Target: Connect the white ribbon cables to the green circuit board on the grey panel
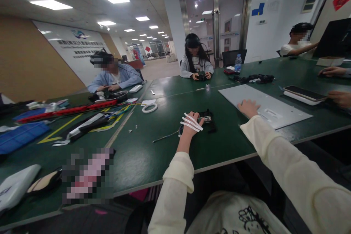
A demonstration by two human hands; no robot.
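Note:
My left hand [191,122], with several white tape strips across its back, rests on a small black device [207,120] lying on the green table [153,153]; its fingers curl over the device's left end. A thin cable [164,138] trails left from the device. My right hand [248,108] lies flat, fingers spread, on the near left corner of a grey metal panel [270,104] to the right.
A roll of white tape [149,108] lies further back. Red and black parts and blue trays [19,136] crowd the left side. A phone on a white box [304,94] sits right. Other people sit around the table; a water bottle [238,63] stands far back.

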